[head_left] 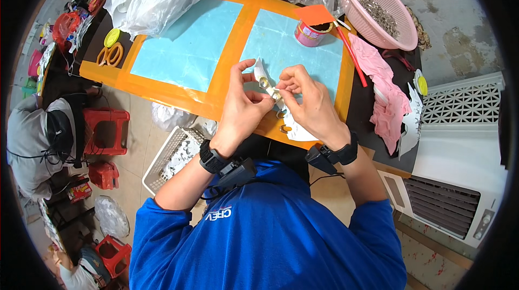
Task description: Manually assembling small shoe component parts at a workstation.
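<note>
Over the near edge of the table, both my hands meet at a white strip (296, 129) with a notched edge, which looks like thin card. Several shiny gold and silver ring-like pieces (264, 82) sit along it. My left hand (242, 103) is closed on the strip from the left, its index finger raised beside the upper end. From the right, my right hand (313, 101) pinches the strip's middle, close to a gold piece; its fingertips partly hide what is between them. The strip's lower end rests near the orange-taped table edge.
Orange tape frames blue sheets (186, 41) on the table. A pink can (311, 37) with an orange card, a red stick (354, 60), pink cloth (378, 87) and pink basket (397, 17) of metal bits lie rightward. Scissors (111, 55) and a plastic bag (148, 1) lie left.
</note>
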Available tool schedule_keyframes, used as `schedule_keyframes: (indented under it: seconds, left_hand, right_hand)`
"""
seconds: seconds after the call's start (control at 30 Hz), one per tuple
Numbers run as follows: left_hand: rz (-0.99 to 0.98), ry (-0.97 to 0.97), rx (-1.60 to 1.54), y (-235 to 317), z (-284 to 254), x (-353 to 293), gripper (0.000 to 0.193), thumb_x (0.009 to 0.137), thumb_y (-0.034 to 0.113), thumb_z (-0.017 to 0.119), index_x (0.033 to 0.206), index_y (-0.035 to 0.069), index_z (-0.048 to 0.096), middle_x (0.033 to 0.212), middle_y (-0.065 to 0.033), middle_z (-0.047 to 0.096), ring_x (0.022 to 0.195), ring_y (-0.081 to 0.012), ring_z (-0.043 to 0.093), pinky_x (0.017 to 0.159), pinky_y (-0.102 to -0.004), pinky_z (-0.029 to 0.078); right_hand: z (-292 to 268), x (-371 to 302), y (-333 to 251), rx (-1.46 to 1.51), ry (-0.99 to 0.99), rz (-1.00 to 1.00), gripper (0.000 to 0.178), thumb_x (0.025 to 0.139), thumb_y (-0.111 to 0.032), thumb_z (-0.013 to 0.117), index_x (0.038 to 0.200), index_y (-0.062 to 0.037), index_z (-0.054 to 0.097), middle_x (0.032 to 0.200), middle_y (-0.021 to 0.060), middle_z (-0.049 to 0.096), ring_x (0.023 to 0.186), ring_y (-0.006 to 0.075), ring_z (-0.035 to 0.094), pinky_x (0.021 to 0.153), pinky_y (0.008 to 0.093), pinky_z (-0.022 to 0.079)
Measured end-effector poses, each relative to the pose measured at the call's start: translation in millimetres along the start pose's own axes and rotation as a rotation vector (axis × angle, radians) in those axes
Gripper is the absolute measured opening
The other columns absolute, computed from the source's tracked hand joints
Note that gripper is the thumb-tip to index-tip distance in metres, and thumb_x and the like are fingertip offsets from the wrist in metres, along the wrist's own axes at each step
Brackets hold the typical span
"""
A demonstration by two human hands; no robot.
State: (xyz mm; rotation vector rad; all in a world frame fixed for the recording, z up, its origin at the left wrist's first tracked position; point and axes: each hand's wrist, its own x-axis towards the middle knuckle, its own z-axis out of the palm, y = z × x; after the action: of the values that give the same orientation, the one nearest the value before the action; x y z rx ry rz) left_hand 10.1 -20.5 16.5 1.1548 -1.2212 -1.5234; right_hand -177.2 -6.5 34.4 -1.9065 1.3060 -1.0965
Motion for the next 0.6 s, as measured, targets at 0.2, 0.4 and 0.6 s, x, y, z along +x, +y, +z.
schedule_keyframes:
  seconds: [0.2, 0.4, 0.6]
  left_hand:
    - [0.017, 0.004, 0.028, 1.6, -0.4, 0.2, 0.083, 0.087, -0.008, 0.076, 0.157, 0.004, 0.033, 0.132, -0.017, 0.055, 0.09, -0.0164, 0.073, 0.078, -0.03, 0.061]
    - [-0.009, 0.002, 0.117, 7.3, -3.7, -0.5, 0.083, 0.085, -0.009, 0.075, 0.156, 0.004, 0.035, 0.138, -0.0209, 0.055, 0.088, -0.018, 0.074, 0.076, -0.031, 0.061]
    - [-0.057, 0.034, 0.103, 2.4, -9.5, -0.9, 0.088, 0.084, -0.013, 0.074, 0.16, 0.01, 0.035, 0.148, -0.0218, 0.051, 0.093, -0.0179, 0.076, 0.079, -0.0321, 0.065]
  right_hand:
    - [-7.2, 0.7, -5.4, 0.033, -0.076, 0.011, 0.017, 0.096, 0.005, 0.068, 0.11, 0.0012, 0.06, 0.112, 0.0213, 0.071, 0.096, 0.0355, 0.077, 0.081, 0.0402, 0.064]
    - [-4.6, -5.3, 0.1, 0.146, -0.059, -0.002, 0.01, 0.094, 0.006, 0.068, 0.104, 0.0036, 0.066, 0.122, 0.019, 0.067, 0.097, 0.0294, 0.077, 0.083, 0.0391, 0.065]
    - [-3.2, -8.1, -7.7, 0.101, -0.069, 0.002, 0.004, 0.093, 0.002, 0.07, 0.095, 0.0033, 0.068, 0.118, 0.0164, 0.067, 0.09, 0.0299, 0.075, 0.08, 0.0394, 0.062]
